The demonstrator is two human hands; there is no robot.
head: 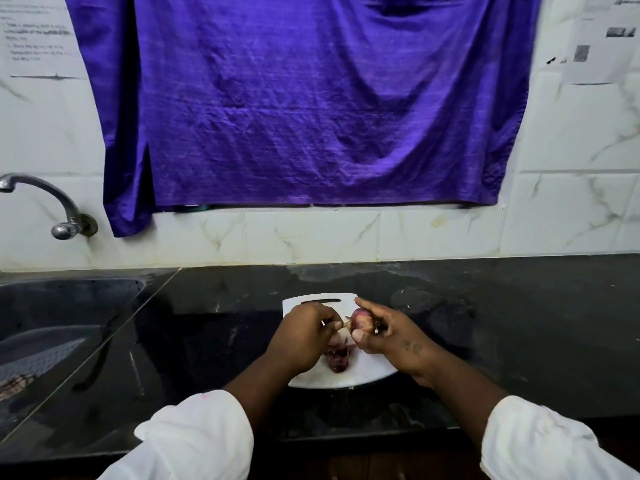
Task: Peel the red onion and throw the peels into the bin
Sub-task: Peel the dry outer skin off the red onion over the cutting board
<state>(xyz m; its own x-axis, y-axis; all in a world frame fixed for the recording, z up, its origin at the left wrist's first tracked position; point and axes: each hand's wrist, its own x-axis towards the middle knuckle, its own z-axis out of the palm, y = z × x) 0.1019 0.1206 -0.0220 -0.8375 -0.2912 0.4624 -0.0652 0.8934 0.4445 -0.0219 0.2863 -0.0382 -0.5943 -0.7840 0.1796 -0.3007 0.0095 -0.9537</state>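
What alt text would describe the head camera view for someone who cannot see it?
A person's right hand holds a red onion over a white cutting board while the left hand pinches its skin; loose peels lie on the board.

A black stone worktop [519, 323] carries a white cutting board [367, 370] (handle slot toward the wall), lying flat near the front edge, with a sink [69, 306] sunk in at its left.

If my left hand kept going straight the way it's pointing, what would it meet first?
Most likely the small red onion that your right hand holds; your left hand pinches a dry peel at its tip.
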